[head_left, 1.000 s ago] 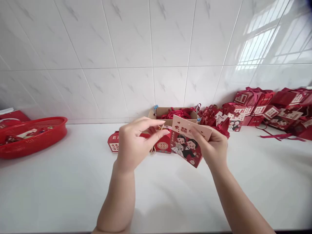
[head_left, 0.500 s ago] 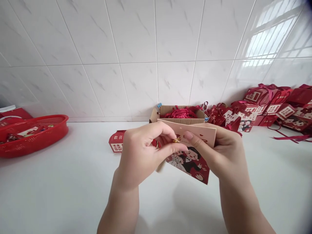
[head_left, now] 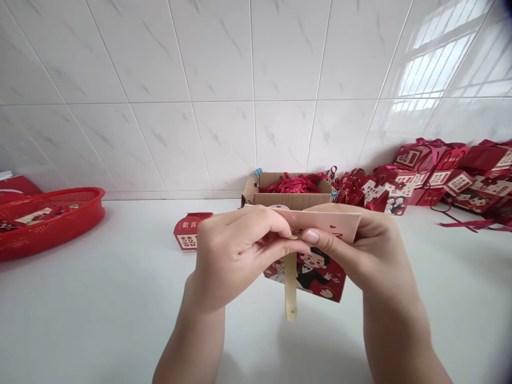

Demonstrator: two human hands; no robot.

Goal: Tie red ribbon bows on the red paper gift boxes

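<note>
Before me is a small paper gift box [head_left: 320, 277], cream at the top and red below, with a cartoon bride and groom on its front. My right hand [head_left: 374, 256] grips its right side, thumb pressed on the front and fingers behind. My left hand [head_left: 240, 256] pinches a pale gold strap [head_left: 291, 290] against the front near the top. The strap hangs down over the picture, and a small hole shows near its lower end. Whatever small piece lies between the left fingertips is mostly covered.
A red box [head_left: 186, 240] stands behind my left hand. At the wall, a cardboard box [head_left: 298, 200] holds red ribbons. Several red gift boxes [head_left: 424, 178] are piled at the right. A red plastic basket [head_left: 80, 216] sits at the left on the white table [head_left: 100, 309].
The strap now hangs straight down in front of the gift box; earlier it stuck out lower left. A gold-coloured piece in my left fingertips is now mostly hidden against the box.
</note>
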